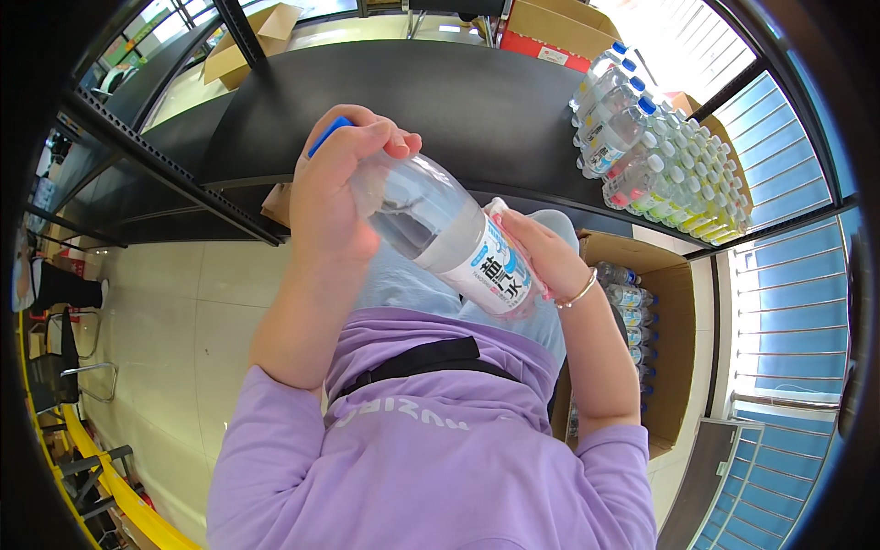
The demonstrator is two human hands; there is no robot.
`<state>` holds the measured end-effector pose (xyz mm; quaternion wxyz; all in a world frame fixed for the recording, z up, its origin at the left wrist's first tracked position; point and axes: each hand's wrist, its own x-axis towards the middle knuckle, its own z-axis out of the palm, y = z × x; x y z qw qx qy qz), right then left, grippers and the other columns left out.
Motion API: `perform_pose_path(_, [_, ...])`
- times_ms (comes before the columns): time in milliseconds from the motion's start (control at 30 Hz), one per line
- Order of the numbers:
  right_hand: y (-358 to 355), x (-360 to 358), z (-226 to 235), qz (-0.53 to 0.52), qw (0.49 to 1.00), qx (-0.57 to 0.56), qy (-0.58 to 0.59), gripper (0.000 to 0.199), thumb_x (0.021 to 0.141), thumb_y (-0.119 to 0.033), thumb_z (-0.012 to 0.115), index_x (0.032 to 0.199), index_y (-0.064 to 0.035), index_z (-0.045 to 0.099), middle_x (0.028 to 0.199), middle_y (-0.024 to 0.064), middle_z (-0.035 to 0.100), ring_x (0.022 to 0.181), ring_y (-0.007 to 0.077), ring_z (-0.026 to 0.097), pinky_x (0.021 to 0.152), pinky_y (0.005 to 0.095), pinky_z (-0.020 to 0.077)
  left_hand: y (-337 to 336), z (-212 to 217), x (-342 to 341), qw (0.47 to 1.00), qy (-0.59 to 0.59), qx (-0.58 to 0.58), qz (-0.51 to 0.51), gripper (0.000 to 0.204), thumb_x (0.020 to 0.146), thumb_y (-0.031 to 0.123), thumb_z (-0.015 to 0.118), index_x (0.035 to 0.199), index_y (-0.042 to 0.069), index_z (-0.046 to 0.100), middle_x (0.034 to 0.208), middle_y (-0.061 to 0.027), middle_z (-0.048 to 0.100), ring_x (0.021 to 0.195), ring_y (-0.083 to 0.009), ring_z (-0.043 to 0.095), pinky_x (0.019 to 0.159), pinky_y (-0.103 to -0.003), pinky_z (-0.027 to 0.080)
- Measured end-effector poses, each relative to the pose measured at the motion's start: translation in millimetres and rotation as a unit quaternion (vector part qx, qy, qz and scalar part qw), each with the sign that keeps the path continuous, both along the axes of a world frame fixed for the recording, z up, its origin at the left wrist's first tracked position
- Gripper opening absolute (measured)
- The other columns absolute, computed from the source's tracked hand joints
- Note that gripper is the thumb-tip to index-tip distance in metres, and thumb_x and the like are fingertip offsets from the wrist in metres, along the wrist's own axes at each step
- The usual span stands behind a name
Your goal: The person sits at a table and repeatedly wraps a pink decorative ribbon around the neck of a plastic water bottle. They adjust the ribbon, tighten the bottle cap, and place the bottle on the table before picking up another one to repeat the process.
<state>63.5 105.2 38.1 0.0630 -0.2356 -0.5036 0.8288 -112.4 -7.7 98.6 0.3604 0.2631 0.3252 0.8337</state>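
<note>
I hold a clear plastic bottle (440, 229) with a blue cap and a white and blue label, tilted across my front. My left hand (339, 183) wraps its upper end near the cap. My right hand (541, 252), with a thin bracelet at the wrist, grips its lower end by the label. The bottle hangs in front of a black shelf (440, 101).
Several bottles with blue, white and pink caps (660, 156) lie in rows on the shelf's right end. An open cardboard box (674, 339) with more bottles stands on the floor at my right. Cardboard boxes (550, 27) sit behind the shelf. Beige tiled floor (165, 321) lies to my left.
</note>
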Motion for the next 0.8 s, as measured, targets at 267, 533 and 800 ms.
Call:
perform_pose_path(267, [2.0,0.7,-27.7,-0.118,0.960,-0.224,0.123,0.041,0.092,-0.031,0.039,0.116,0.0007,0.047,0.103,0.0129,0.059,0.089,0.0219,0.061,0.075,0.0341,0.0513,-6.4,-2.0,13.6,0.981,0.161,0.094,0.061,0.005,0.074,0.001,0.053,0.076,0.003,0.049,0.067,-0.0087,0.056,0.072,-0.0196,0.056,0.076,-0.035,0.045])
perform_pose_path(533, [-0.5,5.6,-27.7,-0.160,0.962,-0.212,0.064,0.036,0.093,-0.023,0.039,0.120,-0.0003,0.043,0.104,0.0103,0.057,0.089,0.0214,0.060,0.074,0.0317,0.0502,-2.4,-5.6,22.8,0.911,0.366,0.136,0.132,0.014,0.072,-0.009,0.055,0.076,0.002,0.048,0.068,-0.0092,0.057,0.065,-0.0167,0.056,0.069,-0.033,0.049])
perform_pose_path(800, [-8.6,3.7,-7.4,-0.219,0.785,0.572,0.089,0.041,0.087,-0.009,0.048,0.127,-0.0037,0.039,0.119,0.0147,0.045,0.107,0.0254,0.047,0.085,0.0306,0.0414,-3.5,-2.1,25.3,0.976,0.207,-0.014,0.063,0.008,0.073,-0.004,0.059,0.076,0.001,0.053,0.072,-0.0080,0.058,0.068,-0.0137,0.058,0.068,-0.027,0.048])
